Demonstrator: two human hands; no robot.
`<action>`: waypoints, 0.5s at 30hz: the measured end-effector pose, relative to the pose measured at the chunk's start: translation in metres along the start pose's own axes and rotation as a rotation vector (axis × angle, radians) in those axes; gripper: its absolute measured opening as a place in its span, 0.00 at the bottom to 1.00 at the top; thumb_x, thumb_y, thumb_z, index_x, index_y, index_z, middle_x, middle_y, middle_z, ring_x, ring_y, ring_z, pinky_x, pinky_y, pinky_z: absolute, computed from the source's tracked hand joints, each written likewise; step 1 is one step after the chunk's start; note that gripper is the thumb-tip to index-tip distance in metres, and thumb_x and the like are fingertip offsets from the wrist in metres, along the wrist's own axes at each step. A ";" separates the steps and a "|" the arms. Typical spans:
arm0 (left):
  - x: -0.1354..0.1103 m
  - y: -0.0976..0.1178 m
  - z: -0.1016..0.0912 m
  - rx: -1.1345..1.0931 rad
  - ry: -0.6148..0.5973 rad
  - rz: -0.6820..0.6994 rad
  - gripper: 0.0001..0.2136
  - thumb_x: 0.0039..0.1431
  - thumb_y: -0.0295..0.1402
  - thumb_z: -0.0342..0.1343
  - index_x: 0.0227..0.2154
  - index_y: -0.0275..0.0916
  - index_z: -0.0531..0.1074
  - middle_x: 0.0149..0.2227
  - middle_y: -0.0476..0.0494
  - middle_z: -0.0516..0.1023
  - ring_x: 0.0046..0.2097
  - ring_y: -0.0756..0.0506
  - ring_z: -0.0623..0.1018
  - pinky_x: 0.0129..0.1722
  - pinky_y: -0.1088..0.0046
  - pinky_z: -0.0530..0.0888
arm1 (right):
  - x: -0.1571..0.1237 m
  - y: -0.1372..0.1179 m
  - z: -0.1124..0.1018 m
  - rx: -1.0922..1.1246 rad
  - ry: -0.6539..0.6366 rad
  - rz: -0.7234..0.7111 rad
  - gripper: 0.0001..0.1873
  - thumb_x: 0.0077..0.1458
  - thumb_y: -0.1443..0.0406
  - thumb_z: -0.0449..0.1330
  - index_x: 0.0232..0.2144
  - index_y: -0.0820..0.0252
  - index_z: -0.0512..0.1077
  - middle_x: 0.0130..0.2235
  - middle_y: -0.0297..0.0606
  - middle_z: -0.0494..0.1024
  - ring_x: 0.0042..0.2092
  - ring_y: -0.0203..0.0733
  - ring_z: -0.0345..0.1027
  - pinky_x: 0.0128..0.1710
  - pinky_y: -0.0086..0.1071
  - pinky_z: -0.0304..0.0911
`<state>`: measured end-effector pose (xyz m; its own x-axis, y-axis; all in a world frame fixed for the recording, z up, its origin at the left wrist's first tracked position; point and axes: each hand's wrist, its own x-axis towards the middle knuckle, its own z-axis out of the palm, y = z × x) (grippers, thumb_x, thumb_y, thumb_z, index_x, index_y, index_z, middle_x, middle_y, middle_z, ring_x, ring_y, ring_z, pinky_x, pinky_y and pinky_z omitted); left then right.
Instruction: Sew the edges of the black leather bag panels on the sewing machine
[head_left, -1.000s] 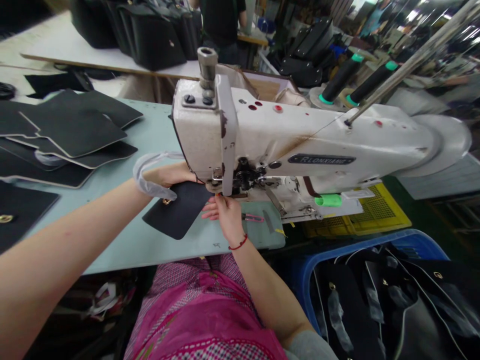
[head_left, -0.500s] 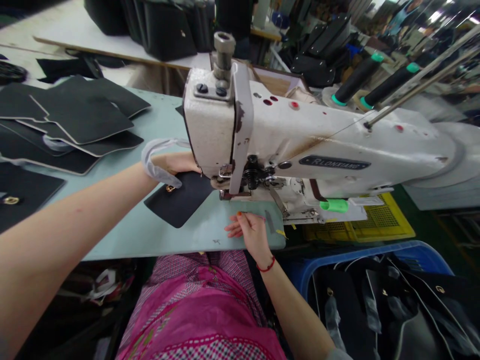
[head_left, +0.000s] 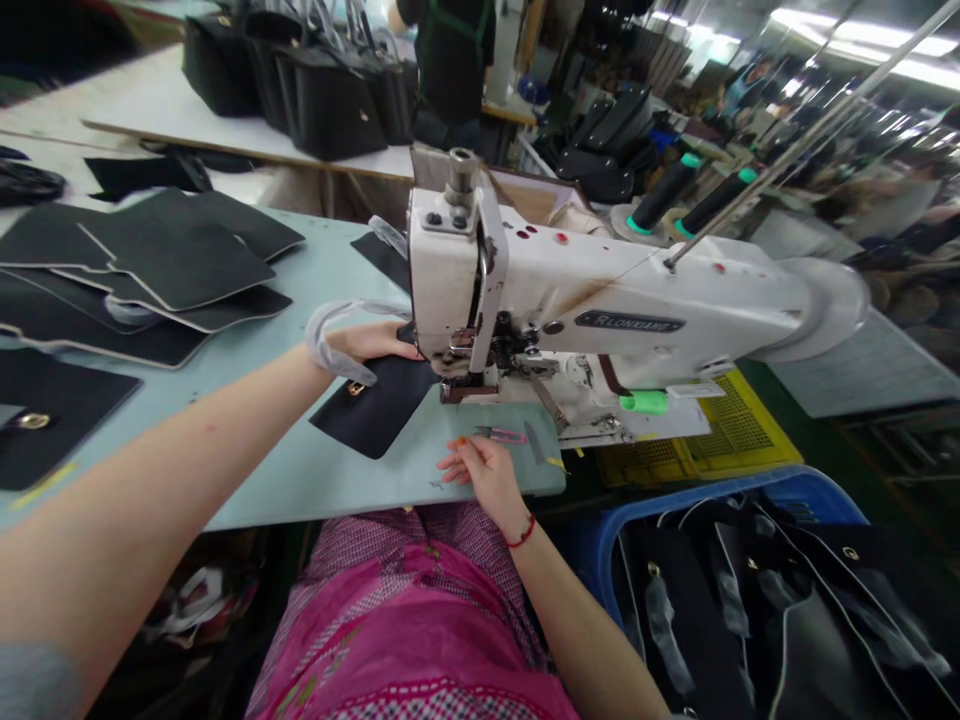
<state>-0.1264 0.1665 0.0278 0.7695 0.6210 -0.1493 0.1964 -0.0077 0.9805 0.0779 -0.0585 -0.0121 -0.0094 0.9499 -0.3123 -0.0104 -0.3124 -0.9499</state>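
Workpiece location: black leather piece [head_left: 373,412] lies flat on the pale green table [head_left: 285,480], its right corner under the presser foot [head_left: 466,386] of the sewing machine [head_left: 600,300], with a gold clasp [head_left: 356,388] near its upper edge. Left hand [head_left: 369,343] rests palm-down on the far edge of the piece, just beside the machine head; its fingertips are hidden behind the head, so whether they pinch the edge or only press on it cannot be told. Right hand [head_left: 480,466] lies on the table in front of the machine, loosely open and holding nothing, with its fingertips [head_left: 459,443] just short of the pink thread snips [head_left: 501,434]. Hazard assessment: the left hand sits close to the needle area, so if the machine runs, a finger drawn along with the piece could be struck. With only one hand on the piece, it could pivot under the foot and run the seam off line. The clasp is also near the foot; metal under the needle would probably break it. A blue crate [head_left: 600,545] of black panels stands at lower right.
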 end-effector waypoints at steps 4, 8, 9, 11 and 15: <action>-0.007 -0.007 0.003 -0.043 0.059 -0.063 0.21 0.49 0.38 0.64 0.45 0.31 0.75 0.45 0.43 0.82 0.49 0.42 0.79 0.53 0.70 0.73 | 0.003 0.012 0.005 0.015 -0.036 -0.005 0.28 0.57 0.45 0.56 0.38 0.65 0.75 0.34 0.47 0.82 0.29 0.37 0.75 0.27 0.26 0.64; -0.030 -0.019 0.025 -0.262 0.207 -0.301 0.22 0.46 0.42 0.67 0.44 0.38 0.76 0.45 0.40 0.82 0.46 0.35 0.81 0.46 0.64 0.78 | 0.016 0.012 0.001 0.039 -0.079 -0.007 0.27 0.55 0.44 0.58 0.37 0.63 0.76 0.36 0.45 0.81 0.32 0.39 0.75 0.28 0.28 0.65; -0.036 -0.024 0.033 -0.330 0.249 -0.359 0.22 0.47 0.43 0.66 0.44 0.40 0.77 0.45 0.40 0.82 0.46 0.35 0.81 0.46 0.63 0.79 | 0.021 0.009 0.001 0.065 -0.084 0.001 0.28 0.54 0.43 0.58 0.36 0.62 0.76 0.35 0.43 0.81 0.32 0.40 0.75 0.27 0.28 0.65; -0.045 -0.033 0.048 -0.414 0.315 -0.416 0.19 0.50 0.45 0.64 0.43 0.41 0.77 0.44 0.40 0.82 0.47 0.34 0.81 0.47 0.61 0.79 | 0.032 0.004 0.001 0.135 -0.083 0.030 0.29 0.52 0.41 0.58 0.31 0.62 0.75 0.31 0.40 0.79 0.30 0.39 0.73 0.25 0.27 0.63; -0.052 -0.050 0.068 -0.343 0.308 -0.362 0.19 0.57 0.49 0.56 0.43 0.41 0.76 0.43 0.39 0.82 0.52 0.34 0.79 0.52 0.60 0.76 | 0.049 -0.007 0.009 0.184 -0.098 0.058 0.28 0.50 0.41 0.60 0.25 0.61 0.72 0.24 0.34 0.73 0.24 0.34 0.64 0.20 0.25 0.57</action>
<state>-0.1355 0.0815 -0.0221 0.4681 0.7364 -0.4884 0.1666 0.4693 0.8672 0.0683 -0.0102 -0.0203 -0.1126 0.9280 -0.3551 -0.1890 -0.3708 -0.9093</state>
